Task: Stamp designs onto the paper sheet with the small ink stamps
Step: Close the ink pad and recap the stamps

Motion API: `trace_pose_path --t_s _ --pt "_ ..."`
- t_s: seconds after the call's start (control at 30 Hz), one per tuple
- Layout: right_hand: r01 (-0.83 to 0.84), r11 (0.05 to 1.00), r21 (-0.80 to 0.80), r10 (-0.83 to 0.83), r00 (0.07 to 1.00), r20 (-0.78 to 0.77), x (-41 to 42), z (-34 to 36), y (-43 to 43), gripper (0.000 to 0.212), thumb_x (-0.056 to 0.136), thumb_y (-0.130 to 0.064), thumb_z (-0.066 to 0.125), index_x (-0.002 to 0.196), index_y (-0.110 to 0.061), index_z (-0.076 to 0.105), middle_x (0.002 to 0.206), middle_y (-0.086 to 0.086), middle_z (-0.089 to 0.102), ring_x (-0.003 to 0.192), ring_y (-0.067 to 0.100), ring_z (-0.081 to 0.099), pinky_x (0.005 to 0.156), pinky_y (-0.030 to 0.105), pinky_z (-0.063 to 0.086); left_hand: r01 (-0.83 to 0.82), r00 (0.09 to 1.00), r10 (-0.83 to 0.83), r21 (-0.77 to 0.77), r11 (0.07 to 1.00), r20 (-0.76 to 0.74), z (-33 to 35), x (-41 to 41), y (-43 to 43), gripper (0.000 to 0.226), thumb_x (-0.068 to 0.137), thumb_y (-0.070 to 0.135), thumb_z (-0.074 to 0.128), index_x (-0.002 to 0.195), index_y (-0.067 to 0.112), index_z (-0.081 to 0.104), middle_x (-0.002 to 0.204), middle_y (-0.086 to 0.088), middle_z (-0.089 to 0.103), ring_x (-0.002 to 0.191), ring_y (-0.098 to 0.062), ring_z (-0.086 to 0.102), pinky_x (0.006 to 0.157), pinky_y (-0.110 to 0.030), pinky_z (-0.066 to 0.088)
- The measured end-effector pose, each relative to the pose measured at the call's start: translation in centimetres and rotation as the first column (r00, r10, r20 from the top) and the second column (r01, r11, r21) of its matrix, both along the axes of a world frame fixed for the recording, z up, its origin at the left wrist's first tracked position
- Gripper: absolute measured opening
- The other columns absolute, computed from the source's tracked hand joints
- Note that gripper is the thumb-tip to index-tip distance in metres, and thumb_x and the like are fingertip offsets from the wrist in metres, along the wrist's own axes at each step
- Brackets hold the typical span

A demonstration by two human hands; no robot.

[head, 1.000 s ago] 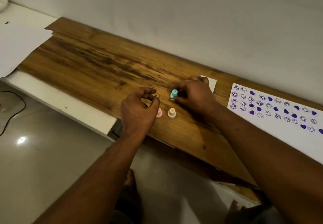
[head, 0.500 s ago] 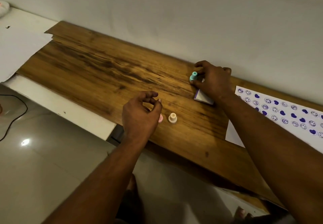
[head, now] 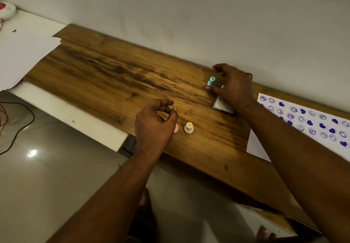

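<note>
Near the wooden board's [head: 113,76] front edge, left hand [head: 154,125] hovers loosely curled, empty, over pink stamp [head: 176,128]; cream stamp [head: 188,128] beside. Farther right, right hand [head: 233,87] pinches teal stamp [head: 210,81] by ink pad [head: 221,105]. Stamped paper sheet [head: 306,121] far right. Stamps look light, rigid; grip the narrow neck.

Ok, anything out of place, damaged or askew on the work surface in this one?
The wooden board has a ragged, splintered far-left corner with layers showing. The stamped paper sheet lies askew to the board's edge. Nothing looks spilled; the beige stamp stands upright, and the right hand is at the blue stamp.
</note>
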State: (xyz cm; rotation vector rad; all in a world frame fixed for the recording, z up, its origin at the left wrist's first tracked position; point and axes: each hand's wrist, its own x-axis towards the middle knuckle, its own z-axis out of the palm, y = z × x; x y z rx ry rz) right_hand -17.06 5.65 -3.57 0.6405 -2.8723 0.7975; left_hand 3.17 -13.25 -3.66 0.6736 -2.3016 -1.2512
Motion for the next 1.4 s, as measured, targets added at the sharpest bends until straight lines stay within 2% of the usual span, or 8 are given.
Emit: trace_pose_path --t_s 0.13,0.27,0.37,0.63,0.77,0.93,1.07,1.4 --pt "-0.215 0.968 -0.132 0.192 0.967 -0.169 1.4 3.8 0.0 0.051 0.082 -0.059 0.076 0.122 -0.030 0.067 0.106 -0.009 0.066 0.085 0.006 0.059 0.077 0.031 0.052 -0.012 1.000 0.012 -0.013 1.000 0.004 0.2 0.1 -0.5 0.019 0.093 0.034 0.079 0.111 0.033 0.075 0.087 0.021 0.072 0.069 0.005 0.068 0.060 -0.022 0.053" --pt "-0.577 0.816 -0.012 0.568 0.799 0.196 4.2 5.8 -0.6 0.050 0.074 -0.073 0.073 0.109 -0.038 0.069 0.087 -0.015 0.067 0.079 0.003 0.063 0.065 0.026 0.052 -0.030 0.999 0.030 -0.009 0.999 0.010 0.4 0.1 -0.6 0.019 0.092 0.034 0.079 0.111 0.033 0.076 0.087 0.020 0.072 0.069 0.006 0.067 0.057 -0.017 0.049" --pt "-0.676 0.732 0.085 0.613 0.708 0.350 5.9 4.1 -0.9 0.052 0.076 -0.064 0.078 0.119 -0.035 0.068 0.088 -0.016 0.066 0.081 0.000 0.064 0.068 0.022 0.053 -0.041 0.999 0.041 -0.025 0.999 0.011 0.5 0.2 -0.5 0.019 0.092 0.035 0.079 0.111 0.033 0.076 0.086 0.022 0.071 0.065 0.005 0.066 0.050 -0.010 0.045" --pt "-0.710 0.686 0.159 0.656 0.698 0.286 7.0 1.5 -1.9 0.035 0.086 -0.051 0.073 0.117 -0.036 0.067 0.098 -0.020 0.064 0.084 -0.003 0.058 0.070 0.017 0.047 -0.019 1.000 0.018 -0.021 1.000 -0.011 0.2 -0.2 -0.1 0.019 0.093 0.033 0.079 0.112 0.030 0.076 0.084 0.024 0.071 0.057 0.008 0.067 0.050 -0.011 0.046" --pt "-0.621 0.750 0.226 0.592 0.784 0.188 6.7 0.8 -2.2 0.034 0.089 -0.050 0.072 0.119 -0.034 0.068 0.101 -0.017 0.067 0.086 0.000 0.059 0.067 0.018 0.045 -0.006 1.000 0.006 -0.013 1.000 -0.026 -0.1 -0.3 0.1 0.019 0.093 0.032 0.078 0.112 0.030 0.075 0.087 0.026 0.071 0.057 0.008 0.067 0.051 -0.009 0.046" --pt "-0.206 0.956 0.208 0.214 0.977 -0.017 4.9 -0.2 -1.4 0.043 0.084 -0.064 0.070 0.115 -0.033 0.073 0.092 -0.010 0.073 0.077 0.005 0.056 0.054 0.020 0.037 -0.009 1.000 0.009 -0.008 1.000 -0.018 -0.1 -0.1 0.1 0.018 0.094 0.034 0.078 0.111 0.032 0.075 0.090 0.026 0.071 0.058 0.006 0.068 0.051 -0.013 0.048" --pt "-0.066 0.978 0.198 0.081 0.994 -0.071 3.8 -0.5 -0.7 0.049 0.085 -0.070 0.065 0.117 -0.034 0.074 0.091 -0.006 0.075 0.080 0.014 0.064 0.063 0.030 0.051 -0.021 1.000 0.021 -0.022 1.000 0.010 -0.1 -0.2 -0.1 0.017 0.093 0.035 0.078 0.110 0.034 0.075 0.090 0.021 0.073 0.062 0.001 0.069 0.059 -0.028 0.057" --pt "0.021 0.976 0.216 -0.001 0.995 -0.095 3.1 -0.4 -1.0 0.048 0.087 -0.067 0.063 0.111 -0.029 0.077 0.088 0.001 0.075 0.081 0.023 0.067 0.064 0.033 0.052 -0.011 1.000 0.011 -0.013 1.000 -0.003 -0.2 -0.1 0.0 0.018 0.093 0.034 0.078 0.111 0.032 0.076 0.089 0.024 0.072 0.061 0.002 0.068 0.060 -0.029 0.058"
